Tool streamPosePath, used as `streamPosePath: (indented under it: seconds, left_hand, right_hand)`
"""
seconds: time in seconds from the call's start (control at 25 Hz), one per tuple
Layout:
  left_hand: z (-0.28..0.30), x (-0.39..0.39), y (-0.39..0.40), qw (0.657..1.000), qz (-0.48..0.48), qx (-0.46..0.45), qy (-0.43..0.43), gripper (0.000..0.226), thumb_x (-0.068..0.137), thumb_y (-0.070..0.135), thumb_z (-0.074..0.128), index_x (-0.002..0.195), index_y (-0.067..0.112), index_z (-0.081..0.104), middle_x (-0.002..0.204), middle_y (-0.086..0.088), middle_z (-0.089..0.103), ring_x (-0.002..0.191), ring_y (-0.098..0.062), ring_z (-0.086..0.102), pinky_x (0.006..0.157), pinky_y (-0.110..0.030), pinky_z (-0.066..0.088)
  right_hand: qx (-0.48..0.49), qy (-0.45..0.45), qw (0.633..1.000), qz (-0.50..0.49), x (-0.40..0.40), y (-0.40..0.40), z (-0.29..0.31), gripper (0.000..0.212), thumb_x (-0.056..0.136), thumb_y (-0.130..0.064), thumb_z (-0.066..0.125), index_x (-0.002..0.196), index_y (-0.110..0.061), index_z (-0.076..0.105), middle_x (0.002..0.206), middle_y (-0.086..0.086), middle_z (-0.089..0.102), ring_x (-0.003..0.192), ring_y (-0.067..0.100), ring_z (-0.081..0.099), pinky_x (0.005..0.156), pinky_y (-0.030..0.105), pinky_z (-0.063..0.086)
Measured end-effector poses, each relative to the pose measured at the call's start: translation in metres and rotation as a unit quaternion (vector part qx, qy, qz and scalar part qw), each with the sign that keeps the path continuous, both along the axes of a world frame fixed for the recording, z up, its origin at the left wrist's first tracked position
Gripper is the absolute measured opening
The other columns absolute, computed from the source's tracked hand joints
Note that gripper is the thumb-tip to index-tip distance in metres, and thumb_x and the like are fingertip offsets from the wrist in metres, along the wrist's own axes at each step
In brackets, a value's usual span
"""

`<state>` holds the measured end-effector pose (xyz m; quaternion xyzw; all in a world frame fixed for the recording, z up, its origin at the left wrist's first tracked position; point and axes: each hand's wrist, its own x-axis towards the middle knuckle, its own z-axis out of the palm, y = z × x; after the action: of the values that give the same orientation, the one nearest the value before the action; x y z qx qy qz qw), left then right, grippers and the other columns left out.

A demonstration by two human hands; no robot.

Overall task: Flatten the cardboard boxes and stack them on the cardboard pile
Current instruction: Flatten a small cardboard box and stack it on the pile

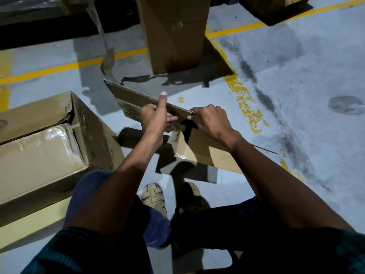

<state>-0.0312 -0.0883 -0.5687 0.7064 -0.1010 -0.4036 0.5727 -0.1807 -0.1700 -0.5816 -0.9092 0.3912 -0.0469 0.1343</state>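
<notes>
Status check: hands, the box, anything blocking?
Left hand and right hand both grip small box at its flap edge. Box not flat yet. Open box close on left.

A warehouse floor: painted grey concrete point(296, 76) with yellow lane lines point(59, 69) and scattered cardboard boxes point(173, 32).

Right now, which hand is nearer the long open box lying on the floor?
Left. The left hand grips the cardboard flap just right of the long open box; the right hand holds the flap's farther end.

Grey concrete floor point(296, 86), stained dark in patches. Worn yellow painted lines point(59, 68) cross it. Tan woven shoe point(153, 196) beside blue trouser leg point(156, 226).
</notes>
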Motion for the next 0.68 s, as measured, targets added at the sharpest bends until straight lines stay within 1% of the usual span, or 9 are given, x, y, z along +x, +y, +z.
streamPosePath:
  seconds: [0.08,0.16,0.24,0.32,0.4,0.48,0.52,0.6,0.68]
  left_hand:
    - [0.000,-0.003,0.000,0.999,-0.021,-0.026,0.015,0.058,0.101,0.056,0.037,0.106,0.002,0.059,0.087,-0.016,0.074,0.075,-0.025,0.076,0.072,-0.036,0.062]
    - [-0.003,-0.005,0.001,0.998,-0.030,-0.028,0.039,0.061,0.102,0.056,0.029,0.103,0.005,0.061,0.088,-0.014,0.074,0.080,-0.025,0.075,0.077,-0.039,0.062]
    - [-0.013,-0.005,0.001,0.999,-0.029,0.032,-0.003,0.053,0.103,0.052,0.035,0.105,0.008,0.063,0.092,-0.010,0.074,0.086,-0.023,0.073,0.083,-0.039,0.059]
    - [-0.020,-0.001,0.003,0.989,-0.040,0.134,-0.050,0.059,0.100,0.058,0.035,0.116,0.009,0.063,0.107,-0.009,0.070,0.102,-0.028,0.068,0.089,-0.041,0.053]
    - [-0.021,0.001,0.004,0.974,-0.096,0.204,0.009,0.076,0.096,0.070,0.025,0.129,0.009,0.057,0.122,-0.011,0.065,0.111,-0.034,0.061,0.095,-0.048,0.050]
    - [-0.015,-0.006,0.005,0.964,-0.170,0.180,0.101,0.079,0.094,0.073,0.019,0.129,0.012,0.057,0.123,-0.011,0.064,0.112,-0.032,0.060,0.093,-0.052,0.051]
    - [-0.011,-0.012,0.003,0.962,-0.200,0.155,0.105,0.077,0.095,0.072,0.020,0.128,0.014,0.058,0.123,-0.012,0.065,0.112,-0.031,0.062,0.091,-0.051,0.054]
    - [-0.008,-0.019,-0.001,0.970,-0.209,0.111,0.058,0.068,0.096,0.069,0.025,0.126,0.018,0.060,0.118,-0.014,0.068,0.108,-0.030,0.066,0.090,-0.050,0.056]
    - [-0.007,-0.018,-0.004,0.981,-0.178,0.071,0.014,0.061,0.096,0.068,0.033,0.117,0.021,0.066,0.109,-0.015,0.072,0.103,-0.028,0.068,0.092,-0.052,0.054]
  right_hand:
    - [-0.008,-0.030,1.000,-0.003,-0.004,-0.003,0.004,0.023,0.098,-0.039,0.056,0.100,-0.020,0.070,0.088,0.015,0.070,0.084,0.038,0.062,0.062,0.032,0.033]
    - [0.001,-0.056,0.998,-0.019,-0.008,-0.006,0.005,0.021,0.096,-0.040,0.058,0.090,-0.021,0.067,0.084,0.014,0.070,0.081,0.038,0.062,0.060,0.033,0.036]
    - [0.023,-0.083,0.995,-0.049,-0.015,-0.009,0.006,0.025,0.095,-0.042,0.058,0.080,-0.023,0.060,0.075,0.009,0.067,0.075,0.035,0.061,0.059,0.034,0.041]
    - [0.043,-0.108,0.990,-0.085,-0.023,-0.015,0.005,0.029,0.093,-0.043,0.057,0.076,-0.020,0.058,0.068,0.004,0.062,0.070,0.031,0.059,0.058,0.035,0.043]
    - [0.057,-0.135,0.981,-0.124,-0.029,-0.021,0.007,0.031,0.094,-0.042,0.058,0.070,-0.022,0.054,0.063,0.001,0.057,0.067,0.029,0.058,0.057,0.033,0.041]
    - [0.075,-0.175,0.968,-0.166,-0.031,-0.027,0.006,0.034,0.093,-0.044,0.059,0.066,-0.024,0.051,0.060,-0.001,0.056,0.064,0.027,0.059,0.057,0.033,0.044]
    - [0.090,-0.206,0.956,-0.189,-0.032,-0.030,0.004,0.035,0.091,-0.047,0.058,0.067,-0.023,0.054,0.060,0.001,0.059,0.064,0.028,0.063,0.057,0.038,0.051]
    - [0.135,-0.269,0.923,-0.239,-0.031,-0.034,-0.001,0.037,0.087,-0.054,0.058,0.075,-0.019,0.059,0.064,0.007,0.064,0.065,0.031,0.067,0.059,0.050,0.058]
    - [0.163,-0.305,0.900,-0.266,-0.031,-0.036,-0.005,0.040,0.084,-0.058,0.059,0.079,-0.019,0.059,0.069,0.014,0.066,0.066,0.034,0.069,0.059,0.055,0.058]
